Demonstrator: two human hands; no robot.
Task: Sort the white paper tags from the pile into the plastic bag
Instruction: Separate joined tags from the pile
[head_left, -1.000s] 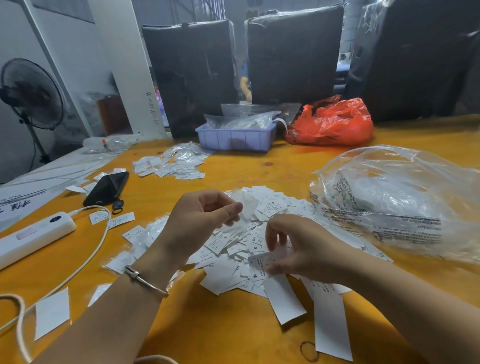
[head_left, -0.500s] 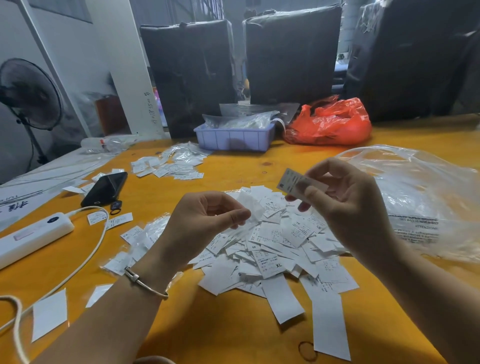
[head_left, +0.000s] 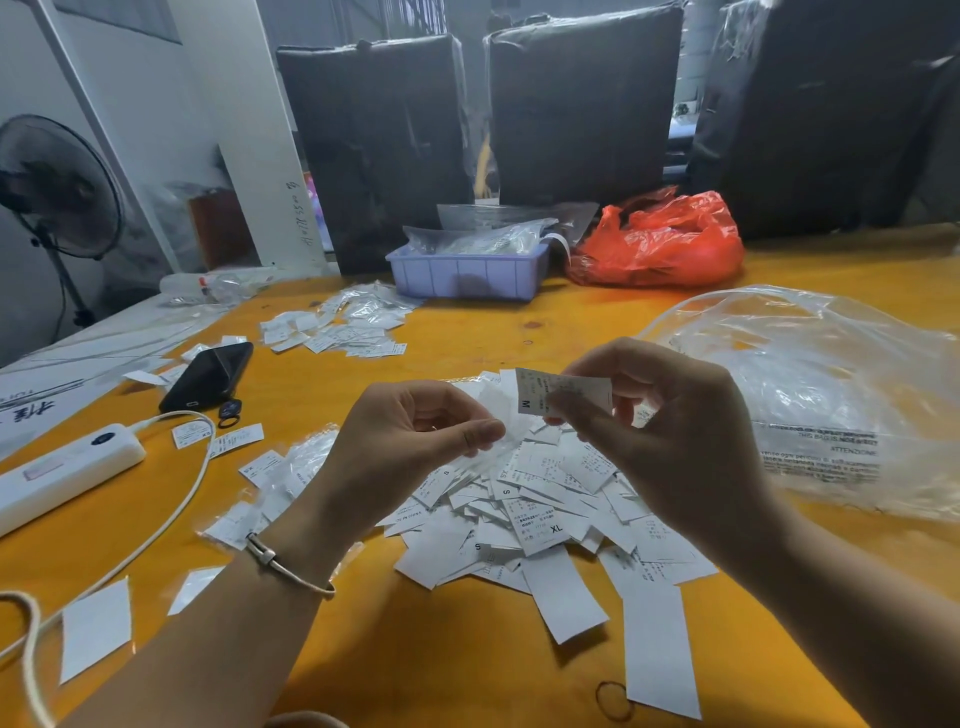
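two hands work above a yellow-orange worktop in a dim room with white walls. at about 12 o'clock, past the far edge, stand three dark plastic-wrapped blocks; in front of them sit a lilac tray and a red plastic bag. at 10 o'clock a standing fan is off the worktop's left edge. at 9 o'clock lie a black phone and a white power strip with its cable looping toward 7 o'clock. a smaller scatter of tags lies at 11 o'clock. the main pile of white paper tags spreads at the centre, directly under and between both hands. the left hand, with a bangle at the wrist, is curled with thumb and forefinger pinching a thin, pale, see-through slip over the pile. the right hand pinches one tag marked m, raised above the pile just beside the left hand's fingertips. the clear plastic bag lies crumpled at 3 o'clock, close behind the right hand, apart from the raised tag.
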